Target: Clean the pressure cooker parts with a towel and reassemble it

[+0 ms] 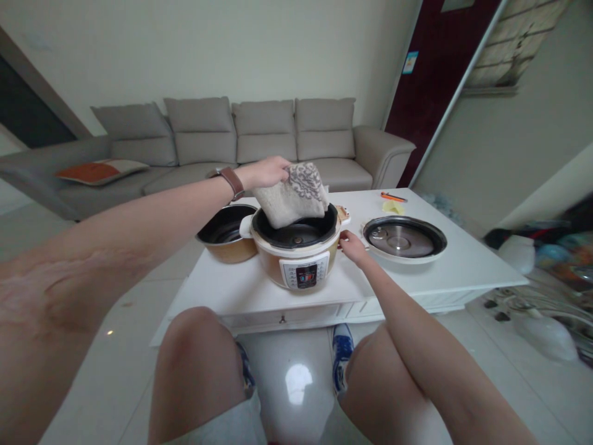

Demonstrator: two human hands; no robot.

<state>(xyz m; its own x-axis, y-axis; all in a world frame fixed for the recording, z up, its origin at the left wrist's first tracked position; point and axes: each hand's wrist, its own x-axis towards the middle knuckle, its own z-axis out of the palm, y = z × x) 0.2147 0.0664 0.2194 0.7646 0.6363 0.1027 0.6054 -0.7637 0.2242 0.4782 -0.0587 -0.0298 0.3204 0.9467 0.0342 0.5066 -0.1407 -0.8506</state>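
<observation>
My left hand [271, 172] is closed on a light cloth [290, 201] with a grey floral pattern, holding it over the open rice cooker [299, 259]. The cloth's lower edge hangs at the cooker's dark mouth; whether it touches the inside I cannot tell. My right hand [353, 247] has its fingers bent against the cooker's right side, at the handle there. On the cooker's front sits a control panel [306, 273]. Left of it stands the inner pot [231, 247], dark inside and gold outside. The cooker's round lid [403, 238] lies to the right, its inner side up.
All this stands on a white table [370, 287] with drawers. An orange-handled tool [393, 197] and a yellow cloth or paper [393, 207] lie near its back right. Behind runs a grey sofa [264, 133] with an orange cushion [99, 172]. Bags [560, 253] clutter the right.
</observation>
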